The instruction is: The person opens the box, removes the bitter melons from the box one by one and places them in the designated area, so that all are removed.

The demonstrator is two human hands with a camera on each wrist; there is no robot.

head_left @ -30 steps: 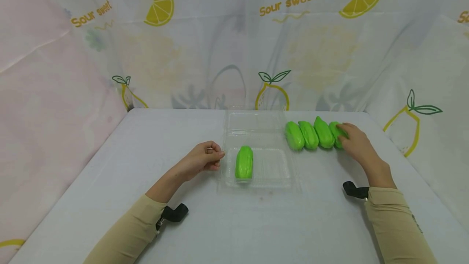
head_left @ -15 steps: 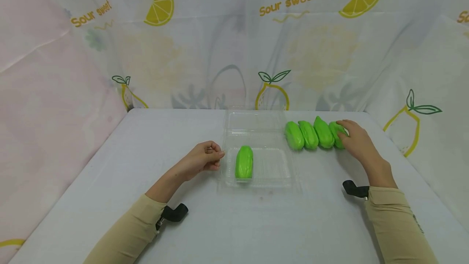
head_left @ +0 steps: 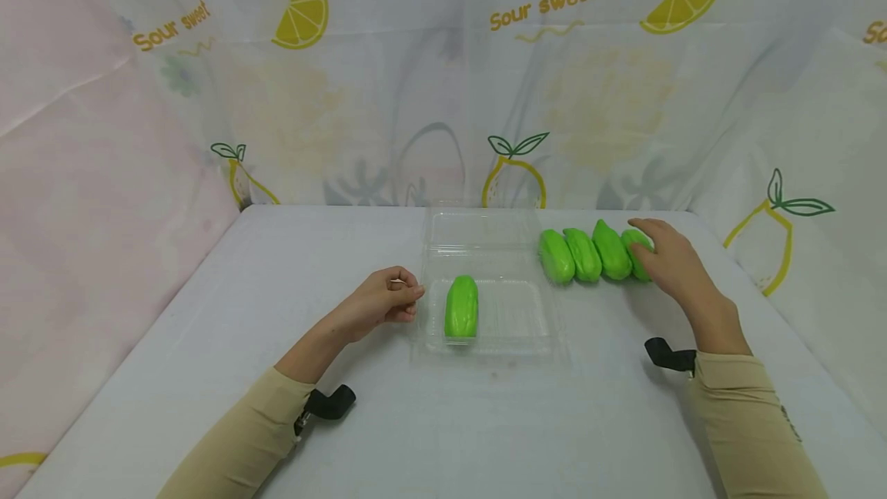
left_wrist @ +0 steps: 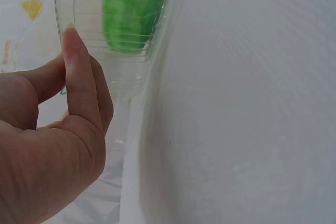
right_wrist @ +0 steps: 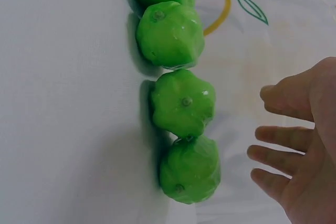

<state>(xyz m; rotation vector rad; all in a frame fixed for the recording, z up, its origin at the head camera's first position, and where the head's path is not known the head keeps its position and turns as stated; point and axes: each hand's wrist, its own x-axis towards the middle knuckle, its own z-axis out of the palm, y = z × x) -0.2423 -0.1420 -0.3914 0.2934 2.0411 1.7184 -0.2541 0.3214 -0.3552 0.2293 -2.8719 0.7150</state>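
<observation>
A clear plastic clamshell box lies unfolded mid-table, its lid laid back. One glossy, elongated, ribbed green fruit rests lengthwise in the left part of its base. My left hand pinches the box's left edge between thumb and fingers, also seen by the left wrist camera. At the back right, several matching green fruits stand side by side in a row. Over the rightmost fruit, my right hand is spread. In the right wrist view a gap separates its fingertips from the row.
A white cloth covers the table. Behind and beside it hangs a lemon-print curtain. Black wrist mounts project from both sleeves, just above the tabletop.
My right hand has spread its fingers and shifted slightly up and left, off the rightmost fruit it was touching. The left hand, the box and the fruits stay where they were.
</observation>
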